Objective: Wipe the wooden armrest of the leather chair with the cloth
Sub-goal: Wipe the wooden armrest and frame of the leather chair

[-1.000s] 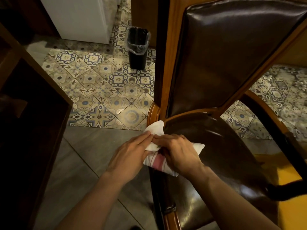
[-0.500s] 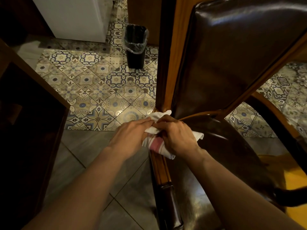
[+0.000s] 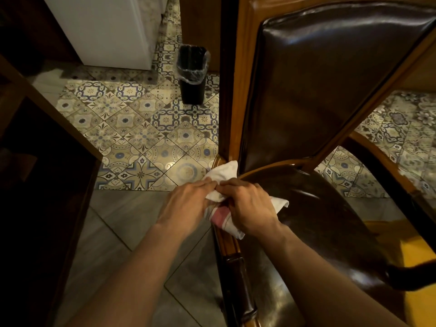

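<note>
A dark brown leather chair (image 3: 318, 90) with a glossy wooden frame fills the right half of the head view. Its left wooden armrest (image 3: 230, 246) runs from the backrest post down toward me, with a dark padded section lower down. A white cloth (image 3: 223, 174) with a pink stripe is wrapped over the armrest near the backrest. My left hand (image 3: 186, 206) grips the cloth from the outer side. My right hand (image 3: 250, 208) presses it from the seat side, fingertips nearly touching the left hand's.
A black waste bin (image 3: 192, 74) with a clear liner stands on the patterned tile floor (image 3: 132, 128) behind the chair. A white appliance (image 3: 106, 31) is at the back left. Dark wooden furniture (image 3: 47, 185) lines the left. The right armrest (image 3: 387, 166) curves at the right.
Both hands with the cloth slid along the armrest toward the backrest post. More of the armrest's lower part shows below the hands now.
</note>
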Demonstrator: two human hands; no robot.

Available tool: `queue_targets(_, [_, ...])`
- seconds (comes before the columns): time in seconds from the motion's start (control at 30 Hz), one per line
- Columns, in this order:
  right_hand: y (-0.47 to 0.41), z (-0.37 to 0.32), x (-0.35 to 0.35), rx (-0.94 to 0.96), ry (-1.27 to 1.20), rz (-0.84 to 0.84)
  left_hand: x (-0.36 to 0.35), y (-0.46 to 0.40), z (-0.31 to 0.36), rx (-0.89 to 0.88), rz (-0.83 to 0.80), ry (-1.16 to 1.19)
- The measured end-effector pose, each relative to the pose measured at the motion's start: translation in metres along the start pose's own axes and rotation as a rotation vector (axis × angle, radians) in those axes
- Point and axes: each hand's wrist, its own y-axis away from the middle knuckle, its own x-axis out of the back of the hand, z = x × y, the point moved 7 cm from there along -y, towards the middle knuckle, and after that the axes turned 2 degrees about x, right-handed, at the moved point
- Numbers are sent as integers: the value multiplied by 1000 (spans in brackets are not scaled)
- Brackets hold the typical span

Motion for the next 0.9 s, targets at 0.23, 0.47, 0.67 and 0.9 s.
queue_targets(0.23, [46,-13,-6,16,12,-28,-13,48,20,52,-37,-7])
queue_targets(0.47, [86,-19,-3,24,6,-77,-25,84,42,42,-48,-29])
queue_targets(0.67, [115,-19,5,10,-51,-110,-17,108,72,-10,-55,-57])
queue_targets(0.9, [159,-6,28,-22,-117,-88,-5,129,110,-88,-38,-98])
